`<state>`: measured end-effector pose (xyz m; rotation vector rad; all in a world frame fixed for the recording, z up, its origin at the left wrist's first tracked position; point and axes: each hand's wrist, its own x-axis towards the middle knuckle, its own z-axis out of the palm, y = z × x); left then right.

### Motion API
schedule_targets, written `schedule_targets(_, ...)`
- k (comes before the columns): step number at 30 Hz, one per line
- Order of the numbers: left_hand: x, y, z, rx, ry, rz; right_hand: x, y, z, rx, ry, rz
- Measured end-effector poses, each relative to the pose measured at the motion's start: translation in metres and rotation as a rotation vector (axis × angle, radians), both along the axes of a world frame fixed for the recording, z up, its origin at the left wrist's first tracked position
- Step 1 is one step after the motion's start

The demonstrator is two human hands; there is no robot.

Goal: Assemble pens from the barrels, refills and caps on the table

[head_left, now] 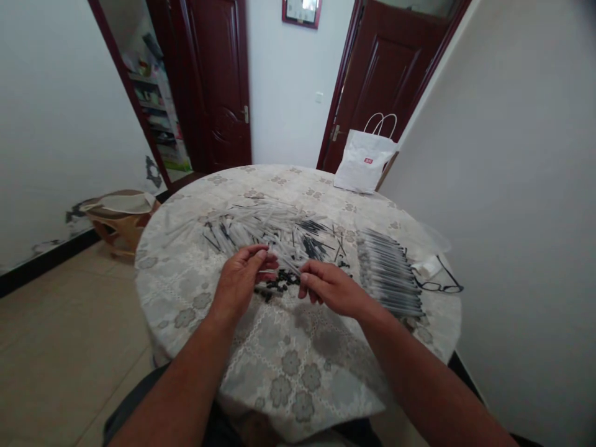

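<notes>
White walls (283, 93) & two dark red doors (216, 81) are in the bkgd, far behind the pile of clear tubes (242, 226). One small framed pic (302, 12) hangs up high behind the pile. The pile is spread out on a round desk w/ a flowery cloth (284, 347). Thin black sticks (313, 248) lie at the right end of the pile, & little black bits (279, 283) sit on its near side.

Both hands are on the near side of the pile. R hand (328, 285) has its thumb & pointer pinching one end of a thin clear tube (289, 265); its other fingers curl in. That tube is b/w the two hands, at the pile's near edge, & looks blurry. L hand (242, 273) is nr the tube's other end. Its thumb & pointer are close together, but can't tell if they pinch it, b/c it's too blurry.

Right of the pile, lots of tubes w/ dark ends (390, 273) lie side by side in a row. Farther right of the pile are black glasses (433, 288). White bag (363, 161) w/ loop handles stands behind the pile, off to the right. Left of the pile, off the desk, is a brown stool (121, 225) w/ something pale on top.
</notes>
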<state>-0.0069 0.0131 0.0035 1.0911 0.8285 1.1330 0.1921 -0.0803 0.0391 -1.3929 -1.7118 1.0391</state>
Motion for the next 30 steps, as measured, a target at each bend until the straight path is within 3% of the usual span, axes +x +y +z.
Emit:
schedule_targets(3, -0.006, 0.002, 0.003, 0.008, 0.015, 0.041, 0.034, -0.020, 0.006, 0.155, -0.317, -0.074)
schedule_targets(6, -0.014, 0.005, 0.009, 0.039, 0.053, 0.119, 0.088, -0.041, 0.008, 0.374, -0.657, -0.248)
schedule_targets(9, -0.022, 0.007, 0.015, 0.086, 0.127, 0.167, 0.144, -0.061, 0.004, 0.351, -0.966, -0.375)
schedule_targets(12, -0.027, 0.008, 0.020, 0.125, 0.196, 0.200, 0.179, -0.077, -0.004, 0.251, -1.175, -0.390)
schedule_targets(16, -0.029, 0.009, 0.023, 0.142, 0.282, 0.233, 0.189, -0.088, -0.011, 0.123, -1.337, -0.410)
schedule_targets(21, -0.028, 0.008, 0.021, 0.169, 0.337, 0.237, 0.185, -0.094, -0.016, 0.046, -1.385, -0.431)
schedule_targets(26, -0.027, 0.012, 0.015, 0.185, 0.326, 0.231, 0.189, -0.097, -0.022, 0.044, -1.378, -0.435)
schedule_targets(30, -0.027, 0.016, 0.014, 0.169, 0.316, 0.258, 0.176, -0.090, -0.016, 0.146, -1.292, -0.434)
